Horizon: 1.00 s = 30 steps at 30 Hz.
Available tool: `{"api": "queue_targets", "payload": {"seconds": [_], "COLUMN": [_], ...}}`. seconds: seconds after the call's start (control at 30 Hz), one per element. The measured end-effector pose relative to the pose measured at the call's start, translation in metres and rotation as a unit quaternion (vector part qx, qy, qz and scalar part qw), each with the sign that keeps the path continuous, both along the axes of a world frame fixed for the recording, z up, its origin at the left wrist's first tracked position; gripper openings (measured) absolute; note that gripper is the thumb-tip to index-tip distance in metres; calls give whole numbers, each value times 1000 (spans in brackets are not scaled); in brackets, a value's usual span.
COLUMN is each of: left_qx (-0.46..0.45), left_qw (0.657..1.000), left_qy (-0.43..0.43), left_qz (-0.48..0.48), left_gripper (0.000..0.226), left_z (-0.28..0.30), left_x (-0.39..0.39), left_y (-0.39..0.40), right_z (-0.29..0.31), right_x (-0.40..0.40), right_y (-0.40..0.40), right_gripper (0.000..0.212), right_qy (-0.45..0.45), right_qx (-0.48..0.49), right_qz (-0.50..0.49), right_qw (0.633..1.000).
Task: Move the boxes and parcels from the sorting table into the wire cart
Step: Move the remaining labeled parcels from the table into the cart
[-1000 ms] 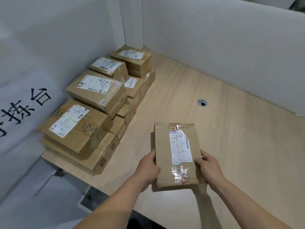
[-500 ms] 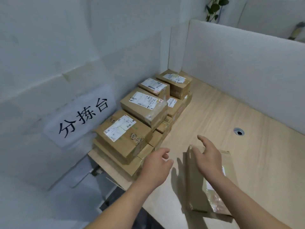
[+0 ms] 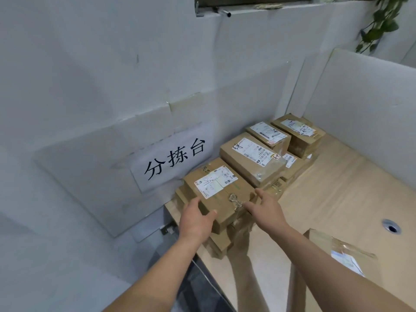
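Note:
Several brown cardboard boxes with white labels are stacked along the left wall on the wooden sorting table (image 3: 337,199). The nearest top box (image 3: 216,183) sits on flatter boxes. My left hand (image 3: 195,218) touches its near left corner, fingers straight and thumb on the front face. On the box's near right corner lies my right hand (image 3: 267,208), its fingers spread. Behind it stand a second box (image 3: 249,158) and two more boxes (image 3: 267,134) (image 3: 297,131). A flat taped parcel (image 3: 344,255) lies on the table at the lower right, partly hidden by my right forearm. No wire cart is in view.
A white sign with black characters (image 3: 175,158) hangs on the left wall. A white partition (image 3: 371,104) bounds the table's far side, with a plant (image 3: 380,21) above it. A round cable hole (image 3: 391,227) is set in the tabletop. The table's edge drops off below my left forearm.
Both hands let go of the flat parcel, which now lies on the table, and moved left onto the nearest stacked box. The view swung left and up.

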<state>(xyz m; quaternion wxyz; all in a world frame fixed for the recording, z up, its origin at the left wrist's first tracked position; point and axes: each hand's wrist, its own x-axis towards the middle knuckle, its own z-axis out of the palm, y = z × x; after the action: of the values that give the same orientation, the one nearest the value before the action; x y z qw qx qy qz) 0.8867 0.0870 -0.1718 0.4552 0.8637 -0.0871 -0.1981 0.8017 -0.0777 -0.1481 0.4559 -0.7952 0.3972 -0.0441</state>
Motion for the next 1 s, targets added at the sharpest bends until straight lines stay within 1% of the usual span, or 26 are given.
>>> {"api": "queue_targets", "payload": {"seconds": [0.13,0.2,0.27,0.4,0.47,0.57,0.67,0.73,0.8,0.87,0.9,0.93,1.0], "left_qx": [-15,-15,-13,-19,-28,-47,-56,-56,-67,-76,-77,-80,-85], "left_qw": [999,998,997,996,995,994,992,991,987,984,982,981,976], "left_qy": [48,61,69,81,91,101,104,114,138,160,166,169,183], "left_qz": [9,13,14,19,18,21,38,46,41,36,41,52,78], "left_gripper": [55,57,61,63,58,42,42,45,36,26,23,22,21], "left_z": [-6,-5,-6,-6,-6,-12,-12,-11,-15,-20,-22,-24,-30], "left_x": [5,6,9,14,16,20,25,27,28,29,29,30,32], "left_y": [0,1,2,2,2,4,8,12,13,14,15,16,20], "right_z": [-5,-6,-8,-12,-15,-22,-24,-26,-27,-27,-26,-27,-29], "right_x": [4,6,8,12,15,19,20,23,26,27,26,25,19], "right_y": [2,4,4,5,5,4,6,7,11,14,16,18,22], "right_gripper": [64,63,65,67,66,51,45,52,67,72,69,61,32], "right_qy": [-5,-9,-8,-9,-13,-8,-5,-3,0,12,21,26,17], "right_qx": [5,7,8,9,9,16,27,32,40,52,49,49,71], "right_qz": [-16,-23,-28,-36,-43,-65,-95,-95,-82,-66,-59,-55,-61], "right_qw": [1000,1000,1000,999,999,998,995,995,996,996,997,997,995]}}
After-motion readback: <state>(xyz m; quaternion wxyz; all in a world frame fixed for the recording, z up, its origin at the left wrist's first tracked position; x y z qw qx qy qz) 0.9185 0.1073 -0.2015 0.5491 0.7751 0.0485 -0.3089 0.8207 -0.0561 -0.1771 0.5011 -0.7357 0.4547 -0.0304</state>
